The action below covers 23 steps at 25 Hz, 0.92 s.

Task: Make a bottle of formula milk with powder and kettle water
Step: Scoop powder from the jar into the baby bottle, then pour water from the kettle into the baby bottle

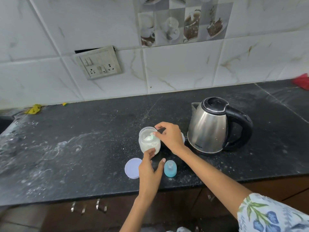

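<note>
The left hand (149, 166), fingers spread, steadies the open jar (149, 141) mid-worktop (83, 148) so the right hand (169, 135) can pinch what seems a scoop (151, 137); the kettle (212, 126) waits at 3 o'clock.

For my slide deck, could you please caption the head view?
Right hand dips a scoop into the powder jar, left hand steadying it, beside the kettle.

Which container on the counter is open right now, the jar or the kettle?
The glass powder jar: its lid lies on the counter beside it. The steel kettle has its black lid shut.
</note>
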Each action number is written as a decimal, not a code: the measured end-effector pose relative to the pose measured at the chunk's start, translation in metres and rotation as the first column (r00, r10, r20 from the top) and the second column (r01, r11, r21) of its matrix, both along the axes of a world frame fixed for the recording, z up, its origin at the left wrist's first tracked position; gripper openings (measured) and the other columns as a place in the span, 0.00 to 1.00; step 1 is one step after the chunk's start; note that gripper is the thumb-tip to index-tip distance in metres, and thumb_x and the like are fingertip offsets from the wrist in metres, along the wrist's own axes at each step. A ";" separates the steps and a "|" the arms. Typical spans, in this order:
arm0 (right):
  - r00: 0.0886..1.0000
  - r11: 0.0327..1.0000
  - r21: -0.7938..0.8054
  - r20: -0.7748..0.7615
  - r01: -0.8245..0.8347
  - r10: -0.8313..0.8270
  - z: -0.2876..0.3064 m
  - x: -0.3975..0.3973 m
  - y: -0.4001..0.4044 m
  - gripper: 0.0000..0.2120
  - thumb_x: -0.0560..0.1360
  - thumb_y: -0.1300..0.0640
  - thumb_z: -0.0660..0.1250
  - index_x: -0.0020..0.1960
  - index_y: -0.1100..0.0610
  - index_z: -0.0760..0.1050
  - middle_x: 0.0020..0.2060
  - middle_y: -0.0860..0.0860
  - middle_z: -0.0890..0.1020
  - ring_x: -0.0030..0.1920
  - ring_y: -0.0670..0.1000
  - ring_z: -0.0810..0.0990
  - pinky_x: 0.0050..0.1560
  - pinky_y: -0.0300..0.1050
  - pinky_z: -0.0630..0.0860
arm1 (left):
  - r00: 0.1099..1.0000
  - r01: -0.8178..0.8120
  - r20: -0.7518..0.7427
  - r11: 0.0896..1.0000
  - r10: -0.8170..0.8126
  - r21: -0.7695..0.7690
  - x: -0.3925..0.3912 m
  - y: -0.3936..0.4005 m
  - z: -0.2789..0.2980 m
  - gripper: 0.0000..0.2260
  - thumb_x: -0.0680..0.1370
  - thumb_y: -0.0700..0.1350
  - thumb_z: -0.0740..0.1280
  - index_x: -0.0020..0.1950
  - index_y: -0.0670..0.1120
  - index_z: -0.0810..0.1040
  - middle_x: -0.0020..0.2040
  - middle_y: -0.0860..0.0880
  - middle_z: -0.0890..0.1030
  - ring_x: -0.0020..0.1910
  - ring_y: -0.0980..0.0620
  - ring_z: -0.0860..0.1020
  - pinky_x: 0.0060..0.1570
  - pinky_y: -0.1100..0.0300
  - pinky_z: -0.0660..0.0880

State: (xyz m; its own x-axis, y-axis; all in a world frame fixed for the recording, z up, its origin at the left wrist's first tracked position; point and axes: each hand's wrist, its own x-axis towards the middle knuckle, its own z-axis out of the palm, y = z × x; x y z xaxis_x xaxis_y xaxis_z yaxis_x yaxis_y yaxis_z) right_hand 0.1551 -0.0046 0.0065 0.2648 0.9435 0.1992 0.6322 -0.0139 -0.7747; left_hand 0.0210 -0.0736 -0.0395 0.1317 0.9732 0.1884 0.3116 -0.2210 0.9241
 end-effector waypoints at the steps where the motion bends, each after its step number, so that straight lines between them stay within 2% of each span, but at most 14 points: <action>1: 0.996 1.000 -0.009 -0.089 -0.012 0.012 0.001 0.005 -0.006 0.13 0.72 0.57 0.74 0.56 0.56 0.82 0.51 0.50 0.85 0.40 0.47 0.80 0.45 0.44 0.80 | 1.000 0.014 -0.003 1.000 -0.014 0.004 0.004 0.001 0.001 0.19 0.73 0.44 0.72 0.61 0.51 0.69 0.57 0.56 0.77 0.58 0.61 0.74 0.53 0.78 0.66; 3: 0.960 0.999 -0.027 -0.280 -0.022 0.014 0.004 0.018 -0.020 0.14 0.73 0.58 0.74 0.58 0.58 0.81 0.54 0.52 0.84 0.42 0.51 0.83 0.40 0.41 0.81 | 0.999 0.046 -0.005 0.999 -0.046 0.013 0.013 0.003 0.000 0.19 0.73 0.44 0.72 0.60 0.52 0.69 0.58 0.54 0.78 0.58 0.60 0.75 0.53 0.79 0.66; 5: 0.921 1.000 -0.009 -0.389 0.025 -0.026 0.006 0.033 -0.040 0.12 0.74 0.60 0.73 0.57 0.58 0.81 0.53 0.53 0.84 0.46 0.53 0.84 0.36 0.38 0.79 | 0.997 0.072 -0.004 0.997 -0.072 0.029 0.021 0.005 0.000 0.18 0.73 0.43 0.72 0.60 0.50 0.70 0.58 0.53 0.78 0.58 0.59 0.75 0.54 0.79 0.66; 9: 0.903 0.985 0.099 -0.420 0.140 -0.087 0.012 0.076 -0.096 0.09 0.74 0.62 0.72 0.54 0.59 0.82 0.46 0.50 0.85 0.42 0.45 0.83 0.35 0.36 0.79 | 0.993 0.116 -0.033 0.992 -0.115 0.045 0.043 0.011 0.004 0.20 0.74 0.41 0.72 0.63 0.45 0.71 0.61 0.48 0.77 0.61 0.54 0.74 0.53 0.80 0.65; 11: 0.928 0.964 0.172 -0.347 0.203 -0.133 0.018 0.100 -0.119 0.08 0.74 0.61 0.73 0.53 0.57 0.83 0.45 0.47 0.85 0.41 0.44 0.83 0.37 0.39 0.80 | 0.990 0.132 -0.045 0.991 -0.131 0.030 0.055 0.017 0.006 0.24 0.74 0.41 0.72 0.67 0.43 0.68 0.65 0.46 0.74 0.63 0.54 0.70 0.59 0.72 0.64; 14: 0.961 0.907 0.345 -0.214 0.242 -0.176 0.031 0.136 -0.134 0.08 0.73 0.59 0.73 0.52 0.54 0.82 0.48 0.45 0.85 0.45 0.46 0.83 0.40 0.38 0.81 | 0.989 0.133 -0.062 0.991 -0.133 0.006 0.071 0.029 0.006 0.31 0.73 0.41 0.73 0.72 0.42 0.63 0.71 0.46 0.69 0.66 0.54 0.67 0.65 0.60 0.63; 17: 0.962 0.865 0.475 0.121 0.159 -0.244 0.039 0.176 -0.133 0.11 0.73 0.58 0.74 0.56 0.56 0.81 0.53 0.48 0.82 0.54 0.48 0.80 0.54 0.39 0.77 | 0.989 0.115 -0.084 0.992 -0.120 -0.057 0.084 0.042 0.003 0.36 0.71 0.41 0.75 0.74 0.41 0.59 0.73 0.44 0.67 0.71 0.46 0.67 0.68 0.53 0.64; 19: 0.924 0.882 0.461 0.287 0.096 -0.251 0.037 0.197 -0.128 0.15 0.73 0.57 0.74 0.59 0.56 0.79 0.57 0.49 0.79 0.59 0.49 0.77 0.61 0.39 0.73 | 0.989 0.100 -0.102 0.991 -0.108 -0.085 0.090 0.049 0.001 0.37 0.71 0.40 0.75 0.74 0.42 0.59 0.72 0.43 0.68 0.70 0.44 0.68 0.68 0.52 0.65; 21: 0.921 0.917 0.397 0.338 0.045 -0.192 0.030 0.212 -0.123 0.20 0.73 0.57 0.74 0.63 0.57 0.77 0.61 0.51 0.76 0.62 0.50 0.74 0.66 0.38 0.69 | 0.990 0.077 -0.107 0.992 -0.088 -0.099 0.093 0.055 -0.004 0.37 0.70 0.39 0.76 0.73 0.41 0.60 0.69 0.42 0.72 0.68 0.43 0.71 0.66 0.52 0.67; 23: 0.932 0.940 0.340 0.338 0.006 -0.129 0.022 0.221 -0.116 0.23 0.73 0.55 0.73 0.66 0.55 0.74 0.62 0.52 0.74 0.61 0.48 0.75 0.65 0.38 0.71 | 0.992 0.046 -0.116 0.995 -0.056 -0.087 0.095 0.057 -0.008 0.35 0.68 0.39 0.77 0.71 0.41 0.65 0.64 0.44 0.77 0.63 0.44 0.75 0.61 0.55 0.71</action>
State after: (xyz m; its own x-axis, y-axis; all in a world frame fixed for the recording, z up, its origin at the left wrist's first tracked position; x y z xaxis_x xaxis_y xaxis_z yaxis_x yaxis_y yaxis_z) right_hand 0.3761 -0.1211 0.0285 0.1808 0.7904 0.5854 0.8696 0.1495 -0.4705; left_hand 0.1157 -0.0168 -0.0471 0.1976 0.9765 0.0861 0.4103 -0.1622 0.8974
